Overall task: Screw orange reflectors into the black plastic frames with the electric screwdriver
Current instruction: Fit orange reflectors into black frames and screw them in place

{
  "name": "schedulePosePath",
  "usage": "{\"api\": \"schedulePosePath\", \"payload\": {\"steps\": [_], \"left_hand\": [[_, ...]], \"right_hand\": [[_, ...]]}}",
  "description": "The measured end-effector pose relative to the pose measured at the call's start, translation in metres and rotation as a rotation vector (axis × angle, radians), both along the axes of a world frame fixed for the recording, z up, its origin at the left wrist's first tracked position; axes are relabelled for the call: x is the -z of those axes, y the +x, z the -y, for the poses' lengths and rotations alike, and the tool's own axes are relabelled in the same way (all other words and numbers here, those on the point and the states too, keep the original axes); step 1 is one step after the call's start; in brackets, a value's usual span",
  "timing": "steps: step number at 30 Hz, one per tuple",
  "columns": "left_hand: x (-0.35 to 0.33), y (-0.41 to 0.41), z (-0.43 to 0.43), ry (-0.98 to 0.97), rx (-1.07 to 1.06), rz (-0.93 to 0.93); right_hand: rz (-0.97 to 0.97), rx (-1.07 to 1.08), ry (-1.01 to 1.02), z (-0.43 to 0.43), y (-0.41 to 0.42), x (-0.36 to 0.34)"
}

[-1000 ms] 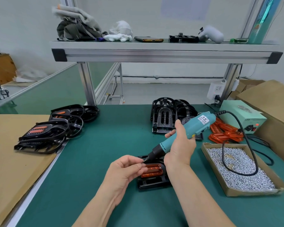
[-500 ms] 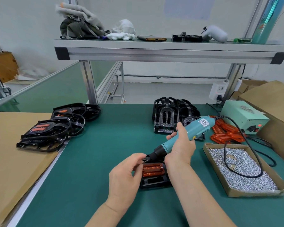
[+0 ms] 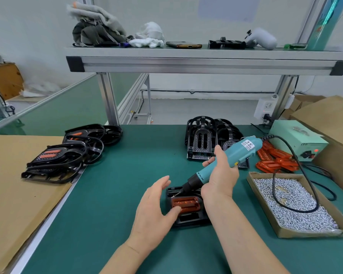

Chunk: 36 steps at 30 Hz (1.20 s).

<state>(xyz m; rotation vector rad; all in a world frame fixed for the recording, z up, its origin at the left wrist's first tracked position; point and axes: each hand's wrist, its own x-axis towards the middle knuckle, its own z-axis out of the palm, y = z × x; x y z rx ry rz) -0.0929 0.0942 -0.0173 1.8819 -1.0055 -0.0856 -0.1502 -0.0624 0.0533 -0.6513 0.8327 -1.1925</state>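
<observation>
The right hand is wrapped around the body of the teal electric screwdriver, fingers closed on it, forearm reaching in from the near right. The tool tilts down to the left, its black nose and bit meeting the far left corner of the orange reflector. That reflector lies in a black plastic frame flat on the green table, near the middle.

The left hand is spread and holds nothing, palm turned toward the frame; its thumb rests at the reflector's near left edge while the fingers arch above the frame's left side.

To the right sits a cardboard tray of screws, with the tool's black cable looping over it. Loose orange reflectors lie farther right, empty frames stand behind, and finished frames are stacked at the far left.
</observation>
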Motion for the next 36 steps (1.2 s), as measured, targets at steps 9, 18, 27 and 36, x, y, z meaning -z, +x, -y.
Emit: {"api": "schedulePosePath", "payload": {"steps": [9, 18, 27, 36], "left_hand": [[0.01, 0.016, 0.001, 0.312, 0.189, -0.016], [0.014, 0.017, 0.001, 0.329, 0.148, -0.008], [0.014, 0.017, 0.002, 0.333, 0.146, -0.009], [0.013, 0.017, 0.002, 0.321, 0.144, -0.006]], "right_hand": [[-0.016, -0.051, -0.348, -0.014, 0.006, -0.005], [-0.097, -0.138, -0.613, -0.03, 0.014, -0.001], [-0.109, -0.158, -0.641, -0.031, 0.016, 0.002], [-0.145, -0.193, -0.678, -0.035, 0.02, 0.003]]}}
